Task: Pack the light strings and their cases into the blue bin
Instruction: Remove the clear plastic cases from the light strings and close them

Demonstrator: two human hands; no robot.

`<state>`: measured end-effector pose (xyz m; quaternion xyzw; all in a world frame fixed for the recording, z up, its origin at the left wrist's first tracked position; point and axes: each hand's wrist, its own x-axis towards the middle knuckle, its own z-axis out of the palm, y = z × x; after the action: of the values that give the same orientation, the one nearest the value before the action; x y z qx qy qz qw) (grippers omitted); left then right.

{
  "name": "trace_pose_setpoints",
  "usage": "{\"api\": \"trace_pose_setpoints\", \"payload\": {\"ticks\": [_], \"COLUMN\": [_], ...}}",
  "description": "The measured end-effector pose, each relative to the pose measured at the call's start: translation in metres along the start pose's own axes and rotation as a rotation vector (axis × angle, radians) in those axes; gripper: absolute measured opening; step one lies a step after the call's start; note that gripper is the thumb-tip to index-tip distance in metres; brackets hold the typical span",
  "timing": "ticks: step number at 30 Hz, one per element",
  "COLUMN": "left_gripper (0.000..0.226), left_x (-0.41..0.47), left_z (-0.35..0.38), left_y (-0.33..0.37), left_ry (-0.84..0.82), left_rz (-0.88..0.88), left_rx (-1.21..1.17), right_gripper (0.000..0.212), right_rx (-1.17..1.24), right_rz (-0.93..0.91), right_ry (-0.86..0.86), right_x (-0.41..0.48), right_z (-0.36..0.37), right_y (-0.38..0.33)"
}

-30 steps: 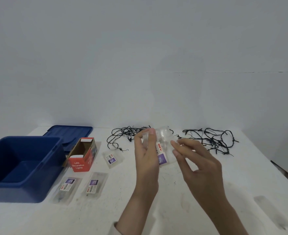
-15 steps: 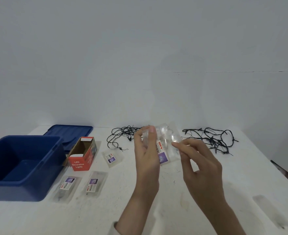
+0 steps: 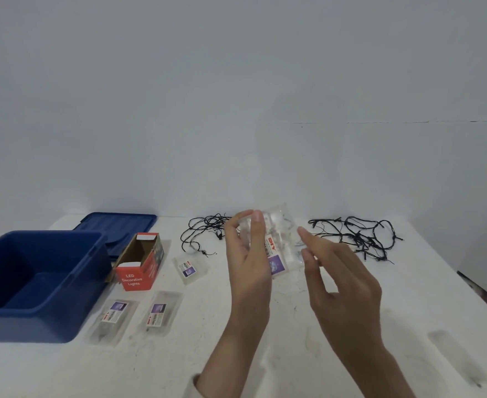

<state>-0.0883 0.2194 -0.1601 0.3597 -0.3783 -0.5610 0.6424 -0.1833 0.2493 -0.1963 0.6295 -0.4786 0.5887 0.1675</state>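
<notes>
Head view, white bench (image 3: 265,354) against a plain pale wall.

Left hand (image 3: 248,265): raised above the bench centre, fingers closed on a clear plastic case (image 3: 279,245), thumb on the near face, other fingers behind. The case is held upright and tilted a little; it carries a label with red print and a purple patch at the lower end. Contents look pale and glossy; I cannot tell what they are.

Right hand (image 3: 343,285): just right of the case, fingers loosely spread, with the tips of the index finger and thumb at the case's right edge. Whether they actually pinch it I cannot tell.

Blue bin (image 3: 73,285): far left of the bench, open, no items visible inside. Its blue lid (image 3: 119,225) lies flat behind it.

Red carton (image 3: 141,262) marked "LED Decorative Lights": just right of the bin, lying with its top flaps open, brown interior showing.

Three more clear cases flat on the bench: a small one (image 3: 189,268) right of the carton, and two long ones (image 3: 113,320) (image 3: 162,313) side by side nearer the camera, just right of the bin's front corner.

Light strings: one loose black tangle (image 3: 205,231) at the back, left of the raised hands; a second, denser tangle (image 3: 360,237) at the back right. Both lie on the bench, well apart from the bin.
</notes>
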Motion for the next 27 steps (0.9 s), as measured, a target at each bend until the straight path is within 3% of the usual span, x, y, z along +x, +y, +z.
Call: {"api": "trace_pose_setpoints", "payload": {"ticks": [11,18,24,27], "left_gripper": [0.022,0.016,0.012,0.009], "left_x": [0.001,0.004,0.005,0.006], "left_z": [-0.005,-0.01,-0.011,-0.013], "left_y": [0.001,0.002,0.002,0.0], "left_ry": [-0.013,-0.022,-0.034,-0.035], "left_rz": [0.054,0.074,0.109,0.113], "left_rx": [0.019,0.051,0.092,0.088], "right_gripper": [0.033,0.037,0.039,0.048], "right_rx": [-0.025,0.068,0.362,0.384], "right_rz": [-0.037,-0.019,0.232,0.295], "right_ry": [-0.086,-0.261,-0.322,-0.316], "right_x": [0.001,0.006,0.01,0.009], "right_z": [0.002,-0.005,-0.01,-0.007], "right_y": [0.002,0.004,-0.009,-0.019]}}
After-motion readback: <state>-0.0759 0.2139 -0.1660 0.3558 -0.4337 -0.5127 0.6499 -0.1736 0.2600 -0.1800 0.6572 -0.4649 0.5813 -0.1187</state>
